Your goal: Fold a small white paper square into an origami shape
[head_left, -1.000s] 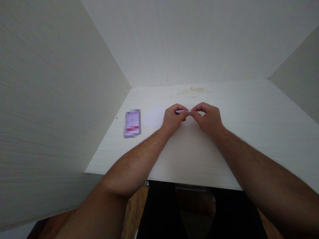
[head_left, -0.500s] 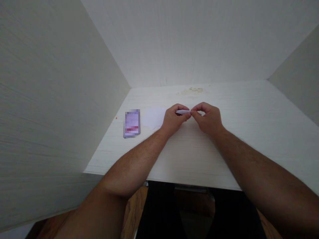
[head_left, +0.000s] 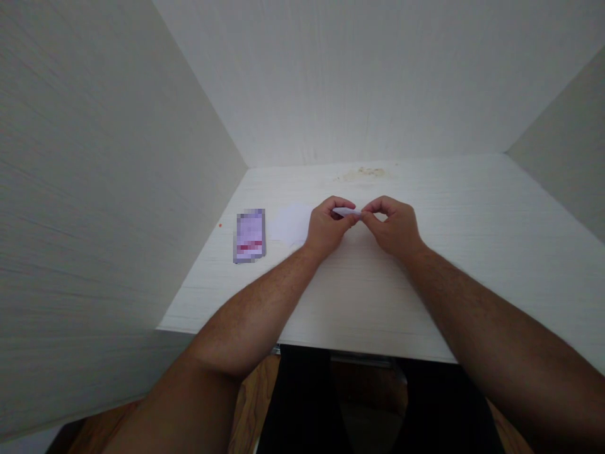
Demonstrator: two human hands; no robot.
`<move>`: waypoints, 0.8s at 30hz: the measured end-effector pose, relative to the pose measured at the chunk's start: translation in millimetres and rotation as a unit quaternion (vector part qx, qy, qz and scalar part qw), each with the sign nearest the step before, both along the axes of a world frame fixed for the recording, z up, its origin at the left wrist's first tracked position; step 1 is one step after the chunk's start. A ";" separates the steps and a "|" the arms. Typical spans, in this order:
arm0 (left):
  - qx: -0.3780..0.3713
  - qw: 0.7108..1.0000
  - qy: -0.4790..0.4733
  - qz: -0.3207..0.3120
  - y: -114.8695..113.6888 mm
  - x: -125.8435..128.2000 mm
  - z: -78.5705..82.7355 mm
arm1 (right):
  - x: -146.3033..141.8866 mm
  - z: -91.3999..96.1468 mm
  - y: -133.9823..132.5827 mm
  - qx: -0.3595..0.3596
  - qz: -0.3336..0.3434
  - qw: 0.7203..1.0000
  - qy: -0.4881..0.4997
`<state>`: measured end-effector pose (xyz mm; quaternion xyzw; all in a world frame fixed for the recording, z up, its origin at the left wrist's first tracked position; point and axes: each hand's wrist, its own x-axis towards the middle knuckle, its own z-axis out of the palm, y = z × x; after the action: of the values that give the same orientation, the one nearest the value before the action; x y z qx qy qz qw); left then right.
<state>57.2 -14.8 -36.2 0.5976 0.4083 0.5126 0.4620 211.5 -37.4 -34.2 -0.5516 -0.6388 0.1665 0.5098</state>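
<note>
A small piece of white paper [head_left: 344,212], seen nearly edge-on, is held above the desk between both hands. My left hand [head_left: 328,225] is closed on its left part, thumb below and fingers above. With thumb and fingertips, my right hand [head_left: 393,225] pinches the right end of the same paper. The fingers hide much of the piece, so I cannot tell its full shape. Just left of my left hand lie white paper sheets [head_left: 289,224], flat on the desk and partly covered by that hand.
A phone-like purple rectangle [head_left: 250,235], its face pixelated, lies on the left of the white desk [head_left: 363,302]. Panels rise at the left, back and right. A brownish stain [head_left: 371,172] marks the desk near the back panel, and a tiny orange speck [head_left: 220,225] sits at far left.
My left hand has shifted slightly left and its fingertips have drawn back a little from the right hand's. The paper's right end no longer shows beyond my right fingers.
</note>
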 end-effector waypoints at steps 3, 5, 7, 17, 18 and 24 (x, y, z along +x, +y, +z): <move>0.002 1.000 -0.021 0.001 0.6 0.4 -0.6 | 0.7 -2.0 0.8 0.001 0.003 1.000 -0.005; -0.005 0.999 -0.052 -0.010 1.7 1.1 -1.3 | 0.9 -2.7 1.0 0.003 0.007 1.000 -0.006; -0.016 0.996 -0.081 -0.019 3.5 1.9 -2.5 | 0.8 -2.4 0.9 0.000 0.014 1.000 -0.008; -0.045 0.992 -0.115 -0.025 7.7 3.9 -2.4 | -1.0 3.2 -2.3 -0.017 0.016 0.999 -0.031; -0.045 0.992 -0.116 -0.023 7.2 3.9 -1.7 | -1.2 4.4 -3.0 -0.014 0.010 0.999 -0.038; -0.039 0.993 -0.107 -0.032 6.0 3.5 -3.4 | -3.0 7.5 -5.1 -0.019 -0.002 0.999 -0.049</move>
<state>60.7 -8.8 -39.6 0.5340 0.3565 0.5422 0.5420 208.5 -42.6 -26.7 -0.5701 -0.6583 0.1505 0.4679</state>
